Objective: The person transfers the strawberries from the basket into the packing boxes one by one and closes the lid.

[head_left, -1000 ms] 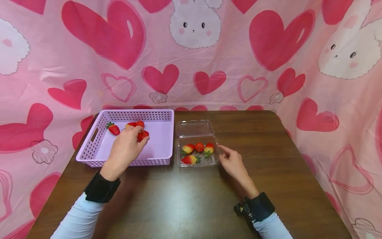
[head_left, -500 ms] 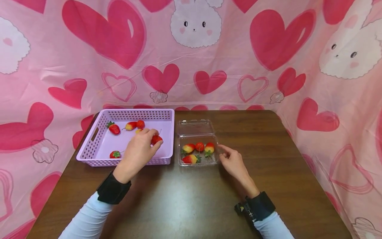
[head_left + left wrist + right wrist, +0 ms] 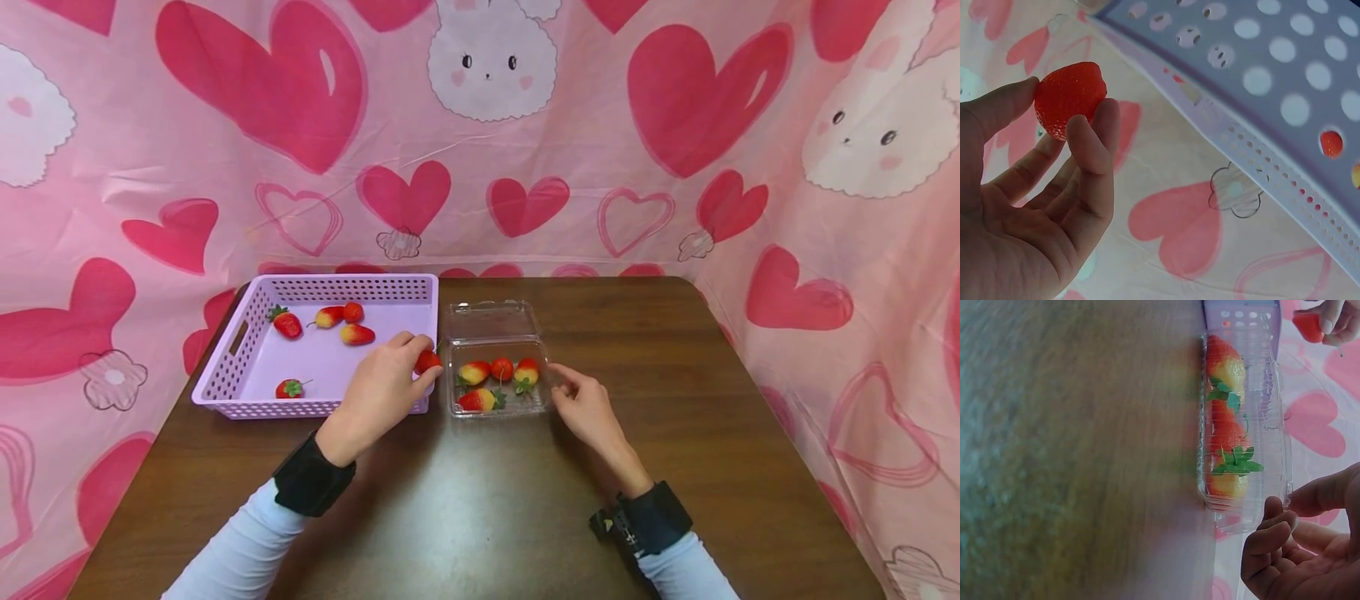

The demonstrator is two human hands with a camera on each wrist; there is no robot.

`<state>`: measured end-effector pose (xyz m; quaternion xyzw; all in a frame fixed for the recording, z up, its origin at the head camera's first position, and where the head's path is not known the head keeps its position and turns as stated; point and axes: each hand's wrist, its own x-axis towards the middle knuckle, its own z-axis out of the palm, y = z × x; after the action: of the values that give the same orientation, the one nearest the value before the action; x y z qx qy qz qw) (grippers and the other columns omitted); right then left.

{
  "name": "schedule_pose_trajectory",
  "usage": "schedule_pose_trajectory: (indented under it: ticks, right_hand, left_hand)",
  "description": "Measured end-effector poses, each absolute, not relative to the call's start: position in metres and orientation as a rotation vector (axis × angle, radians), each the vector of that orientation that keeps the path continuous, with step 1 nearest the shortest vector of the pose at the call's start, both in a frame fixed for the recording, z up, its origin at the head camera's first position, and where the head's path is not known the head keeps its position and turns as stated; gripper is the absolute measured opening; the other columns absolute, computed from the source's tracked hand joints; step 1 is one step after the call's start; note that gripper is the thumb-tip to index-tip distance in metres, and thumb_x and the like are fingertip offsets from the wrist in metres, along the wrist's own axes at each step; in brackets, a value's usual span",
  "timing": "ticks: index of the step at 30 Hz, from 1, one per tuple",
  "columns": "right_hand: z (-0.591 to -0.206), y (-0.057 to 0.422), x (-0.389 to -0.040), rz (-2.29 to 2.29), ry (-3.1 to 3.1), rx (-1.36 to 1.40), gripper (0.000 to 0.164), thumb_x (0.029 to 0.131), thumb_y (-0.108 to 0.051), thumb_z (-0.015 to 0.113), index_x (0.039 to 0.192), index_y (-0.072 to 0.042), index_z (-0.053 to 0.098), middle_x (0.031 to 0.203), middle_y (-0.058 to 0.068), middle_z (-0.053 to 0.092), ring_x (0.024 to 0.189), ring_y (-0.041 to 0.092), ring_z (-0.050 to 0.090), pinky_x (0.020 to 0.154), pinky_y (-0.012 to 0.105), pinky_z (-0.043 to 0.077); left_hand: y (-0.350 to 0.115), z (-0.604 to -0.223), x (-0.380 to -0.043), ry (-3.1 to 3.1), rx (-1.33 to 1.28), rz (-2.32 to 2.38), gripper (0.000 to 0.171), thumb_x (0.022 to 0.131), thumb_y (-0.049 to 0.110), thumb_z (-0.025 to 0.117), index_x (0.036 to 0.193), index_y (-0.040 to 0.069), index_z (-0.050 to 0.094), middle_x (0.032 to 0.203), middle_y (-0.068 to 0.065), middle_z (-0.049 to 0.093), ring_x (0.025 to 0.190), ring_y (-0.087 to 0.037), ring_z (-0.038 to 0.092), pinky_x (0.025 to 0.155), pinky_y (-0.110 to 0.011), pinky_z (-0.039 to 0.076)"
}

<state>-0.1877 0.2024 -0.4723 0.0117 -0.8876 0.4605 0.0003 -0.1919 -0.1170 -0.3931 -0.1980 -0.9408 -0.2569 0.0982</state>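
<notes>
Between thumb and fingertips, my left hand (image 3: 382, 383) pinches a red strawberry (image 3: 1071, 97), raised over the right side of the purple basket (image 3: 262, 362). A thin stem shows on this strawberry in the right wrist view. To the right of the basket lies a clear plastic clamshell box (image 3: 461, 354), its lid (image 3: 491, 321) folded back. Several red and yellow strawberries (image 3: 477, 401) and a small round red fruit (image 3: 502, 368) are inside. My right hand (image 3: 588, 412) holds the box's right rim between thumb and curled fingers.
Inside the basket are a strawberry with green leaves (image 3: 286, 323), two red-yellow fruits, a round red fruit (image 3: 353, 312) and a small leafy strawberry (image 3: 289, 388) near the front wall. A heart-print curtain (image 3: 600, 133) hangs behind the brown table (image 3: 675, 375).
My left hand has carried the pinched strawberry rightward across the basket to its right wall, uncovering fruits behind it. My right hand has stayed at the box's rim.
</notes>
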Motion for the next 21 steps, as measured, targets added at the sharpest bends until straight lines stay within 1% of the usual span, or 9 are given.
schedule_pose_trajectory:
  ticks: [7,15,18,21]
  right_hand:
    - [-0.472,0.202,-0.187,1.447,-2.793,0.028,0.043,0.097,-0.003,0.059,0.139,-0.005,0.067,0.078,0.004,0.054,0.063,0.018,0.047,0.056,0.028,0.038]
    - [-0.472,0.201,-0.187,1.436,-2.801,0.027,0.043,0.097,-0.003,0.059,0.140,-0.005,0.066,0.078,0.005,0.054,0.063,0.019,0.047,0.057,0.029,0.038]
    - [-0.472,0.201,-0.187,1.440,-2.797,0.024,0.043,0.097,-0.002,0.059,0.139,-0.005,0.066,0.078,0.005,0.054,0.063,0.019,0.047,0.057,0.029,0.038]
    - [-0.472,0.201,-0.187,1.441,-2.794,0.031,0.043,0.098,-0.001,0.058,0.140,-0.004,0.066,0.078,0.005,0.054,0.064,0.019,0.047,0.057,0.029,0.038]
  left_hand:
    - [-0.109,-0.397,-0.189,-2.784,-0.627,-0.730,0.040,0.088,0.022,0.088,0.119,0.003,0.072,0.103,-0.012,0.070,0.079,-0.024,0.066,0.071,-0.038,0.060]
    - [-0.099,-0.399,-0.189,-2.802,-0.653,-0.696,0.047,0.087,0.022,0.088,0.126,0.002,0.070,0.108,-0.013,0.071,0.084,-0.026,0.069,0.077,-0.042,0.061]
    - [-0.095,-0.401,-0.188,-2.814,-0.656,-0.711,0.050,0.087,0.021,0.088,0.129,0.003,0.066,0.105,-0.013,0.071,0.083,-0.026,0.069,0.076,-0.042,0.061]
    - [-0.090,-0.402,-0.188,-2.817,-0.663,-0.732,0.050,0.087,0.020,0.088,0.128,0.002,0.065,0.104,-0.013,0.070,0.082,-0.026,0.069,0.077,-0.042,0.061]
